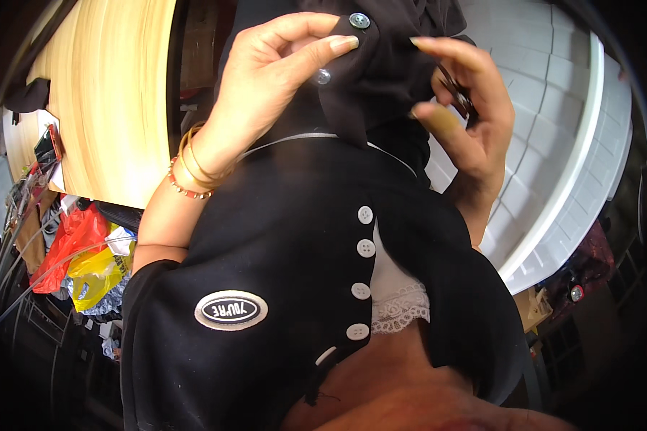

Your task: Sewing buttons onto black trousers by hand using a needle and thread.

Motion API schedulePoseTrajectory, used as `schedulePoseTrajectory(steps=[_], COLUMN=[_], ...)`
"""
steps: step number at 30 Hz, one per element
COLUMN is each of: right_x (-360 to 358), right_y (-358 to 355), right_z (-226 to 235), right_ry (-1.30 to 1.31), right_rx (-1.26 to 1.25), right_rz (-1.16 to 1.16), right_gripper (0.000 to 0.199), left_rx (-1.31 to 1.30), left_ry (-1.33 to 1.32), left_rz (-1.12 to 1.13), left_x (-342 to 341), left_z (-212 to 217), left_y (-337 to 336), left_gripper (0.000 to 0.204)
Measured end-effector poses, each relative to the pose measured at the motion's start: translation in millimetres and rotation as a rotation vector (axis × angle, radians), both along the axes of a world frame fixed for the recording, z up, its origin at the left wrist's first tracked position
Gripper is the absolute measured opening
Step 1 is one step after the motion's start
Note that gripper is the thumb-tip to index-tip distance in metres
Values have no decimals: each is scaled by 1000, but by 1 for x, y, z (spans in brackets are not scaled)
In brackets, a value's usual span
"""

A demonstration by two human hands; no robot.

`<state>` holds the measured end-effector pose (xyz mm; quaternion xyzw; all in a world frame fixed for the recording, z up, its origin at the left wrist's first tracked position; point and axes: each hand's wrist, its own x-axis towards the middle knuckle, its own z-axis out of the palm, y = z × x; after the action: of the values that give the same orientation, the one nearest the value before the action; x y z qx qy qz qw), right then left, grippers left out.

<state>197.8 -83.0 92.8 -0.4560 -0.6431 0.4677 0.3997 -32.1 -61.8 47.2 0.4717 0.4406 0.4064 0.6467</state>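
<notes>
A dark garment (392, 65) with buttons lies gathered over my lap. My left hand (269, 68) pinches its edge between thumb and forefinger, right beside a dark shiny button (359, 21). Below those fingertips a second, paler button (323, 77) shows on the cloth. To the right of the garment is my right hand (474, 108), its thumb and forefinger apart and slightly blurred. Tucked in its curled fingers is a small dark tool that looks like thread snips (454, 91); the fingers partly hide it.
A light wooden tabletop (108, 100) stands at the left, with a red-edged dark object (50, 144) at its side. Red (72, 241) and yellow plastic bags (97, 276) are heaped below it. A large white plastic bin (553, 144) stands close by my right arm.
</notes>
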Motion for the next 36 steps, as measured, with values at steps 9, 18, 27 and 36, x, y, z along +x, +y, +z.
schedulePoseTrajectory(steps=[9, 18, 27, 36], right_x=[-11, -15, -17, -17], right_y=[32, 42, 48, 45], right_z=[-32, -32, -27, -33], right_ry=[-443, -477, -529, -557], right_rx=[358, 392, 353, 270], right_rz=[20, 53, 90, 93], right_gripper=[34, 35, 33, 30], left_rx=[-25, -28, -140, -155], left_ry=[-77, -15, -168, -27], left_rz=[17, -11, -10, -73], left_x=[3, 0, -2, -7], left_z=[-16, -20, -27, -39], left_y=[12, 18, 21, 20], left_gripper=[40, 30, 27, 28])
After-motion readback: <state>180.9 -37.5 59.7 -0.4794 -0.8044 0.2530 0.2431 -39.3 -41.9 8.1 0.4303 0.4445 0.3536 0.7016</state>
